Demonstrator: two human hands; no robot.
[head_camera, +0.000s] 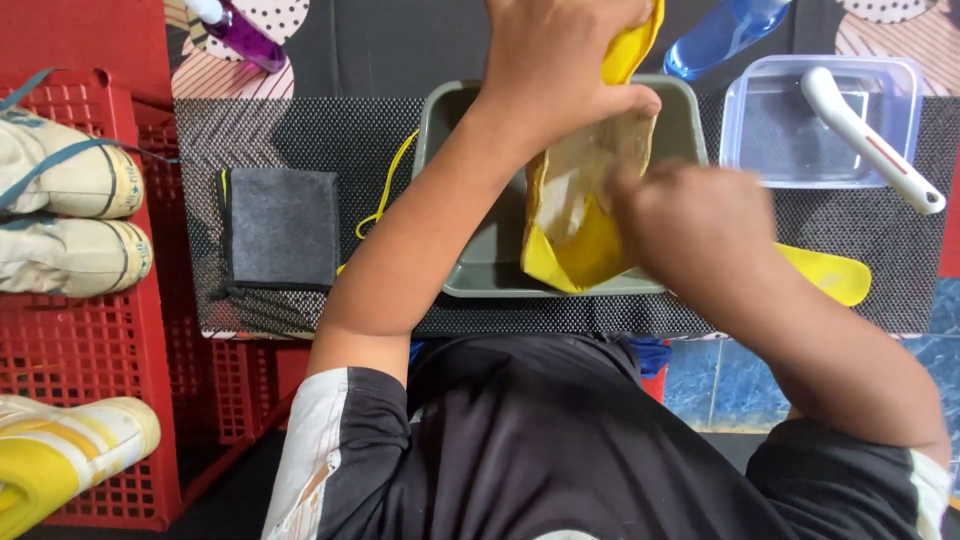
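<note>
Gripping a soft yellow shoe (580, 235), left hand (555, 60) above grey tray (470, 270).

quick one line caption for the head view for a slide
Left hand holds a yellow shoe sole-up over a grey tray while the blurred right hand works at its sole.

I see just 1 view: my head-worn camera looks steeply down from close above my own chest and forearms, facing the black mesh table mat (300, 130), with the red plastic crate (90, 360) at frame left.
</note>
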